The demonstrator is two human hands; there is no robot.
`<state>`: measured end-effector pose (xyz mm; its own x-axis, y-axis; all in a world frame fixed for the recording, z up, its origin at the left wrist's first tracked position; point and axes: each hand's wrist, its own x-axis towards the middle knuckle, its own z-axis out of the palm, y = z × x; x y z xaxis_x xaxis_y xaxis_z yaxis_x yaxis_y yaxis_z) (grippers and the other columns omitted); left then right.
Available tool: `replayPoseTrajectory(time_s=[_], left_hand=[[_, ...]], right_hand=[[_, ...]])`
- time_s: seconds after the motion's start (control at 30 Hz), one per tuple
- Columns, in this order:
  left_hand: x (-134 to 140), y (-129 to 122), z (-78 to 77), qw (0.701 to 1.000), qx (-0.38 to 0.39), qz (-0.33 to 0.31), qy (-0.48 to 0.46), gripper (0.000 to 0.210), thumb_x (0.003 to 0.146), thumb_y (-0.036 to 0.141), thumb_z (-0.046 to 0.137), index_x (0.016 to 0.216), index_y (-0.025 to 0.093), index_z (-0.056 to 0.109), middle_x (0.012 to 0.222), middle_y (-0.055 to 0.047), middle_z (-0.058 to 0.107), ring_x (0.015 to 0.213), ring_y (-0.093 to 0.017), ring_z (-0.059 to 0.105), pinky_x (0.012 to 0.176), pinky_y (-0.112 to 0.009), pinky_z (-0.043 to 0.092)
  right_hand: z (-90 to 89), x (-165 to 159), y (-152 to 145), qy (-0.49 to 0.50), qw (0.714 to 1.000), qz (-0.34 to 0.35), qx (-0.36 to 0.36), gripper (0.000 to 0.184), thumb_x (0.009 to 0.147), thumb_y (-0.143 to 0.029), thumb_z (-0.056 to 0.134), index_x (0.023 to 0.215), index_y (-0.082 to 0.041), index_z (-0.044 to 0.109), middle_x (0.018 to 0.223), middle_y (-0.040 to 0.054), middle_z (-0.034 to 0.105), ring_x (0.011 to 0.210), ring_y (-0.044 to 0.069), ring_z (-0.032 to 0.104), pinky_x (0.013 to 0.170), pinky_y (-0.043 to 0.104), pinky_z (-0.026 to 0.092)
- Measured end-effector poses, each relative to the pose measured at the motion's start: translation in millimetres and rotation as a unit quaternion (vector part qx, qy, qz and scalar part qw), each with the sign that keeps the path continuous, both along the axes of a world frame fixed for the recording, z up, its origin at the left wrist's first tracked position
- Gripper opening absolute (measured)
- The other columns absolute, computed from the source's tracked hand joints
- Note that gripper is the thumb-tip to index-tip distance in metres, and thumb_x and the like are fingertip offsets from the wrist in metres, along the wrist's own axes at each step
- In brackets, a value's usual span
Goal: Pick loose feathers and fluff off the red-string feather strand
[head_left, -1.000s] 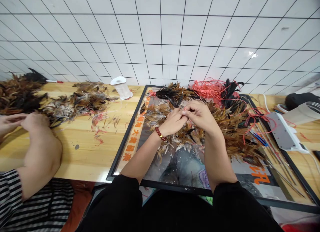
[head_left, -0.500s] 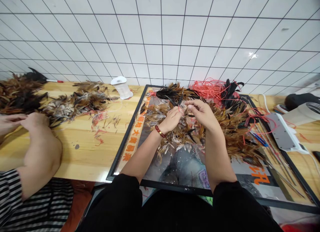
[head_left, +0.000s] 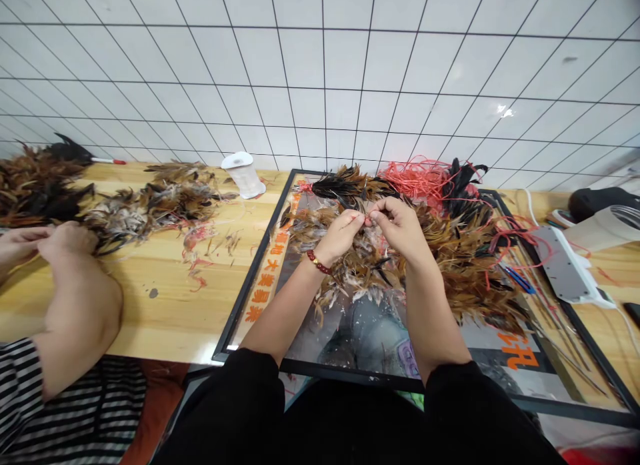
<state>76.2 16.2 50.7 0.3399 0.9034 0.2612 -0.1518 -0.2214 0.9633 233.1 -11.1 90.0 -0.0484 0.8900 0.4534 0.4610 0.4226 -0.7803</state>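
Note:
My left hand (head_left: 343, 235), with a dark red bead bracelet (head_left: 319, 262) at the wrist, pinches at its fingertips. Opposite it, my right hand (head_left: 400, 228) is also closed in a pinch, and the fingertips nearly meet. A small bit of red string (head_left: 369, 220) shows between them; whether a feather is held with it, I cannot tell. Below and around both hands lie loose brown and white feathers (head_left: 370, 271). A dark feather bundle (head_left: 345, 183) bound in red at its left end lies just beyond my fingers.
A tangle of red string (head_left: 417, 183) lies by the tiled wall. The black-framed board (head_left: 250, 251) bears the feathers, a blue cutter (head_left: 520, 279) and thin rods. A white power strip (head_left: 570, 265) is right, a white spool (head_left: 243, 175) left. A co-worker's hands (head_left: 50, 241) work far left.
My right hand has drawn slightly down and in, its fingers now pinched near the left fingertips. The left fingers have turned up a little. The feather piles look the same.

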Motion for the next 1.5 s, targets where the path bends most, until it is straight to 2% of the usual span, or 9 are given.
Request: replayPoseTrajectory(time_s=[0.2,0.33,0.47,0.6,0.73,0.9,1.1,1.3,1.5], left_hand=[[-0.7,4.3,2.7,0.985,-0.132,0.006,-0.111,0.034,0.062,0.044,0.089,0.075,0.016,0.076,0.077,-0.003,0.071,0.077,-0.013,0.06,0.082,-0.029,0.047],[-2.5,2.8,8.4,0.98,-0.15,0.01,-0.129,0.036,0.052,0.041,0.094,0.073,0.016,0.077,0.074,-0.002,0.072,0.074,-0.013,0.06,0.078,-0.028,0.047],[-3.2,0.4,11.8,0.98,-0.157,0.007,-0.126,0.035,0.053,0.036,0.094,0.075,0.015,0.076,0.074,-0.002,0.071,0.072,-0.011,0.058,0.077,-0.028,0.046],[-4.3,-0.7,12.5,0.983,-0.141,-0.006,-0.118,0.027,0.062,0.034,0.089,0.072,0.015,0.072,0.072,0.0,0.067,0.071,-0.011,0.057,0.077,-0.027,0.044],[-7.9,0.0,13.9,0.993,-0.076,0.015,-0.089,0.024,0.066,0.035,0.085,0.069,0.016,0.07,0.077,-0.001,0.063,0.077,-0.012,0.056,0.08,-0.027,0.044],[-12.4,-5.0,23.3,0.988,0.097,0.112,0.043,0.013,0.077,0.028,0.074,0.07,0.018,0.07,0.09,-0.006,0.062,0.092,-0.019,0.057,0.091,-0.035,0.044],[-9.8,-19.2,27.1,0.878,0.283,0.307,0.235,0.005,0.084,0.022,0.066,0.08,0.022,0.07,0.101,-0.008,0.065,0.105,-0.027,0.057,0.111,-0.05,0.027],[-8.9,-12.7,15.0,0.868,0.352,0.316,0.153,0.018,0.096,0.028,0.053,0.086,0.02,0.066,0.089,-0.006,0.069,0.089,-0.02,0.063,0.086,-0.036,0.046],[-6.2,-12.7,14.8,0.855,0.413,0.301,0.085,0.017,0.098,0.021,0.05,0.091,0.019,0.064,0.086,-0.005,0.071,0.084,-0.016,0.065,0.079,-0.03,0.052]], right_hand=[[1.5,-0.6,0.3,-0.033,0.996,0.008,0.077,0.01,0.085,-0.021,0.056,0.075,-0.023,0.058,0.084,0.0046,0.064,0.087,0.02,0.06,0.084,0.037,0.047],[-1.0,-0.6,1.9,-0.044,0.996,0.0,0.083,0.009,0.086,-0.02,0.054,0.078,-0.023,0.057,0.086,0.0051,0.065,0.088,0.021,0.06,0.084,0.038,0.048],[-1.6,-1.4,0.6,-0.034,0.997,-0.009,0.064,0.008,0.087,-0.023,0.055,0.08,-0.022,0.06,0.084,0.0039,0.066,0.082,0.019,0.06,0.079,0.035,0.049],[-0.9,-1.5,-2.3,-0.025,0.997,0.047,0.049,0.018,0.083,-0.025,0.066,0.1,-0.021,0.067,0.096,0.0046,0.072,0.082,0.017,0.065,0.078,0.033,0.053],[0.3,-2.0,-3.8,-0.043,0.996,0.021,0.076,0.008,0.082,-0.025,0.07,0.088,-0.021,0.073,0.086,0.0038,0.076,0.08,0.018,0.069,0.077,0.033,0.054],[3.3,-5.1,-6.0,-0.03,0.996,-0.022,0.086,0.005,0.08,-0.025,0.074,0.077,-0.021,0.075,0.078,0.003,0.077,0.072,0.018,0.069,0.071,0.032,0.053],[5.6,-12.7,-10.6,-0.029,0.991,-0.019,0.127,0.006,0.081,-0.023,0.073,0.076,-0.022,0.075,0.077,0.0031,0.077,0.072,0.018,0.07,0.072,0.033,0.054],[5.4,-23.9,-12.9,-0.003,0.989,0.039,0.145,0.017,0.085,-0.032,0.071,0.073,-0.021,0.073,0.079,0.0042,0.074,0.073,0.016,0.067,0.071,0.031,0.052],[4.0,-34.8,-15.2,0.02,0.984,-0.066,0.163,0.03,0.085,-0.032,0.072,0.063,-0.02,0.056,0.058,-0.0035,0.054,0.054,0.01,0.048,0.057,0.026,0.04]])
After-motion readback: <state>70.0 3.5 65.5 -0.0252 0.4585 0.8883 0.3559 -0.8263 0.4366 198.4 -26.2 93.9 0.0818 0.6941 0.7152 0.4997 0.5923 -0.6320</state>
